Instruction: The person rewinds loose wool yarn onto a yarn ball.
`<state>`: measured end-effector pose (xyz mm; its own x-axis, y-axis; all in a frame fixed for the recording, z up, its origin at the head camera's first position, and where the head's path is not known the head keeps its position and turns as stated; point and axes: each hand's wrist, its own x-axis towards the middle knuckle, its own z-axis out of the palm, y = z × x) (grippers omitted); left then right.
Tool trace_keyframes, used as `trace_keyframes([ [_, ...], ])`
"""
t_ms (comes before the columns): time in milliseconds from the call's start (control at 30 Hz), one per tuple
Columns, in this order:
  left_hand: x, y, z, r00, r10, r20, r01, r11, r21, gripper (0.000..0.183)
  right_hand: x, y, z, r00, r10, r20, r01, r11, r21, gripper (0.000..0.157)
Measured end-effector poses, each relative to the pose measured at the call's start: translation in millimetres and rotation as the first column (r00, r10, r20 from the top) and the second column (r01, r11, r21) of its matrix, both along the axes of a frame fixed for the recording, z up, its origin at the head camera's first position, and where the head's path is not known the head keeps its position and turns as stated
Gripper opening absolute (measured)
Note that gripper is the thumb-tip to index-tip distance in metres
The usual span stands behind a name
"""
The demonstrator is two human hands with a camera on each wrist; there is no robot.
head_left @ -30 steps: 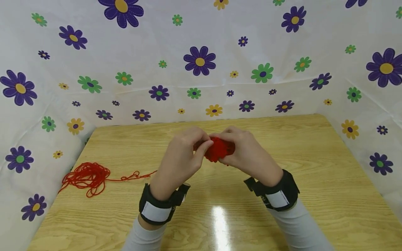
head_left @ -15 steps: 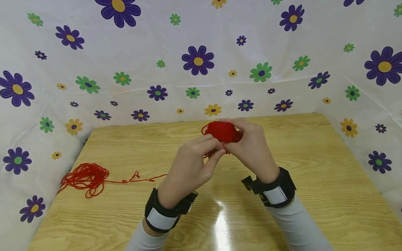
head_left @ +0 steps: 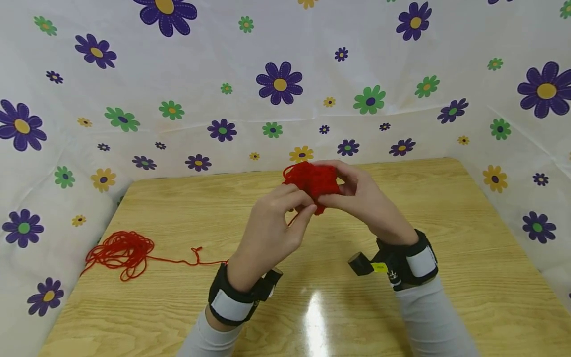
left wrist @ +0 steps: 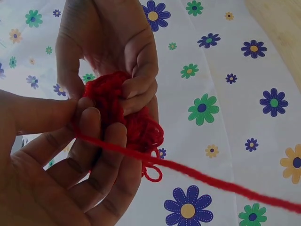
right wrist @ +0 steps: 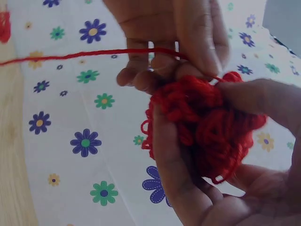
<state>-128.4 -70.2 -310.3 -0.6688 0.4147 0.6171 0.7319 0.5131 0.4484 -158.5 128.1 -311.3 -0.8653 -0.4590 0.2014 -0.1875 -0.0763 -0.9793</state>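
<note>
A small wound ball of red yarn [head_left: 318,179] is held above the table, with loose loops at its left side in the head view. My right hand [head_left: 370,203] grips it from the right, thumb on the near side and fingers around the far side. Below and left of the ball, my left hand [head_left: 274,230] pinches a yarn strand [left wrist: 202,176] between thumb and index finger. In the left wrist view its other fingers reach the ball. The right wrist view shows the strand running from the ball [right wrist: 207,117] across the left fingers and away.
A loose tangle of red yarn [head_left: 120,253] lies at the table's left edge. From it a thin strand with a small kink [head_left: 196,255] runs toward the left wrist. A flower-patterned cloth [head_left: 200,59] encloses the wooden table [head_left: 446,223] at the back and sides.
The ball and right hand have risen away from me, and the right wrist has turned. My left hand has shifted right, below the ball. More strand lies out from the tangle; its kink moved right.
</note>
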Motion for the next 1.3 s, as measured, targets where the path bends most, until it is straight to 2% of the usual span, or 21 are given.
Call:
trace_keyframes([
  [133,-0.6,0.3,0.3,1.000,-0.014,-0.011,0.014,1.000,0.010,0.008,-0.2,6.2,2.6,0.997,0.076,0.021,-0.076,0.997,0.003,0.054],
  [200,-0.9,0.6,0.3,1.000,-0.027,-0.016,0.027,1.000,0.008,0.009,-0.1,7.0,3.4,0.997,0.072,0.022,-0.072,0.997,0.021,0.053],
  [367,-1.6,1.8,0.4,0.997,-0.074,-0.029,0.074,0.997,0.014,0.010,-0.2,5.1,3.7,1.000,-0.002,0.024,0.001,1.000,0.028,0.047],
  [500,-2.5,1.1,1.0,0.994,-0.106,-0.034,0.107,0.993,0.049,0.008,0.1,4.7,4.2,0.999,-0.032,0.034,0.034,0.998,-0.055,0.048],
  [633,-3.6,-3.2,1.8,0.992,-0.121,-0.028,0.123,0.990,0.069,0.008,1.3,5.8,5.8,0.999,-0.014,0.048,0.022,0.988,-0.156,0.046],
  [800,-6.8,-14.2,4.8,0.991,-0.135,0.024,0.133,0.988,0.074,0.009,2.6,7.4,6.9,0.998,0.014,0.061,-0.001,0.978,-0.210,0.043],
  [967,-14.8,-26.0,5.1,0.984,-0.160,0.081,0.156,0.986,0.061,0.011,4.3,9.4,7.4,0.996,0.065,0.060,-0.048,0.967,-0.250,0.041],
  [1100,-21.9,-31.5,1.8,0.979,-0.164,0.122,0.159,0.986,0.057,0.009,5.5,10.5,8.2,0.994,0.101,0.050,-0.088,0.972,-0.218,0.041],
  [1167,-24.4,-33.1,0.3,0.981,-0.143,0.131,0.137,0.989,0.051,0.006,6.0,10.3,8.1,0.992,0.118,0.042,-0.110,0.979,-0.170,0.041],
  [1300,-27.6,-35.6,-1.2,0.988,-0.091,0.122,0.088,0.995,0.036,0.013,7.2,8.1,6.7,0.985,0.171,0.018,-0.169,0.983,-0.068,0.041],
])
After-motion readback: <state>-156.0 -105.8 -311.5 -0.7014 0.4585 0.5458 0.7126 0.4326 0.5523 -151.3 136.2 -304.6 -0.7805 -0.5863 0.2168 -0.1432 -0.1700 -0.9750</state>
